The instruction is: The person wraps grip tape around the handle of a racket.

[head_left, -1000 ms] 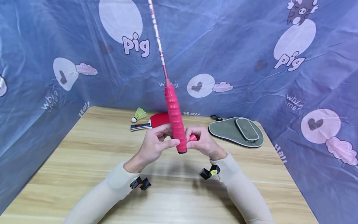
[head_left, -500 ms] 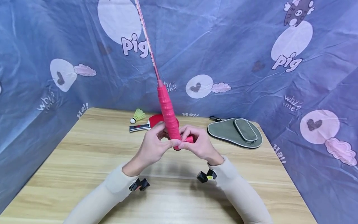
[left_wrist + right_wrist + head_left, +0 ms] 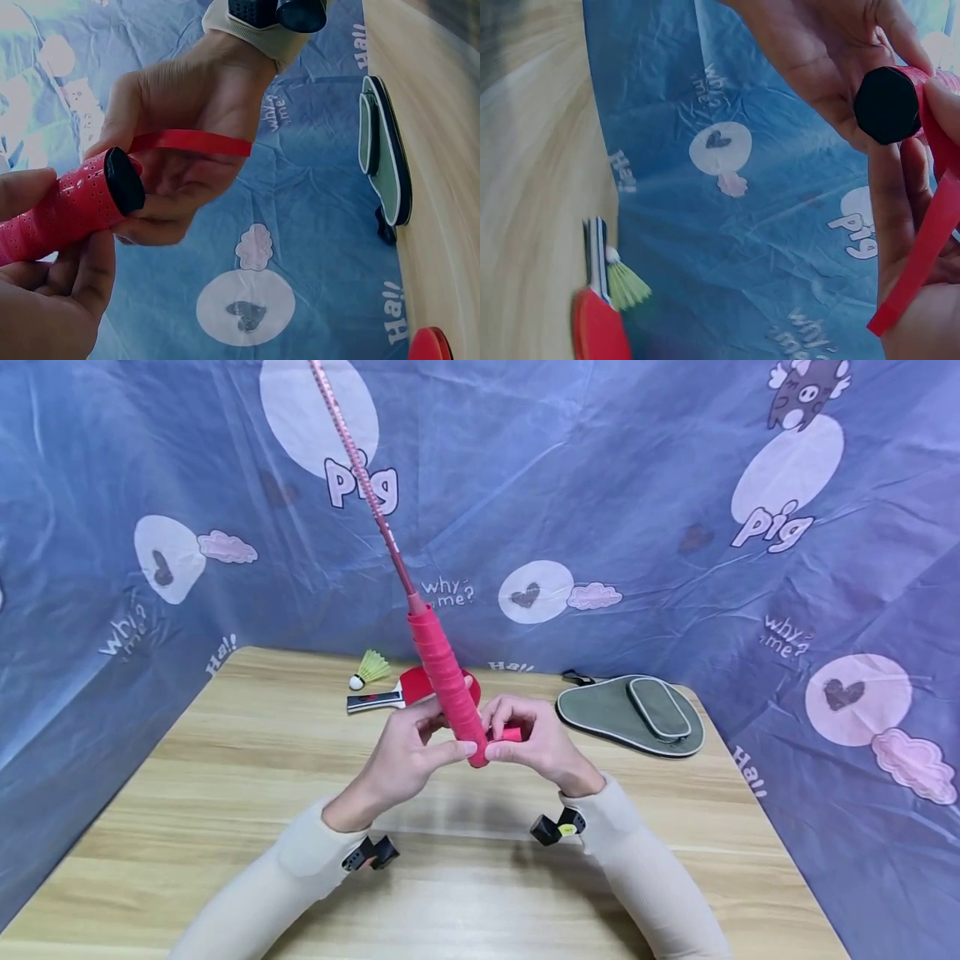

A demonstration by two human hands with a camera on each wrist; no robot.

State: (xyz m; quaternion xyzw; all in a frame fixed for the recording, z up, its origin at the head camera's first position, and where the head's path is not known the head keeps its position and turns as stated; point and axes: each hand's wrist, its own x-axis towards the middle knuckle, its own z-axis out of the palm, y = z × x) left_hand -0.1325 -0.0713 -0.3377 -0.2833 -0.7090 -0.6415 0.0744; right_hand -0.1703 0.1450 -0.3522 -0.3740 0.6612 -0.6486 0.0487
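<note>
In the head view a badminton racket, seen by its pinkish shaft (image 3: 360,468) and red-wrapped handle (image 3: 446,681), is held up above the table, leaning left. Its head is out of frame. My left hand (image 3: 405,756) grips the handle near its lower end, thumb in front and fingers behind. My right hand (image 3: 542,745) pinches red grip tape at that same end. The tape's loose strip (image 3: 195,141) runs across the right palm in the left wrist view. The black butt cap (image 3: 887,105) faces the right wrist camera, with perforated red wrap around the handle beside it.
Along the table's back lie a yellow shuttlecock (image 3: 371,669), a red table tennis bat (image 3: 416,683) partly behind the left hand, and a green bat case (image 3: 600,710) at right. A blue printed cloth (image 3: 645,485) encloses the wooden table (image 3: 225,760).
The racket's shaft has swung to the left, and the handle leans further over. My right hand has shifted slightly left, its thumb still close to the handle's lower end.
</note>
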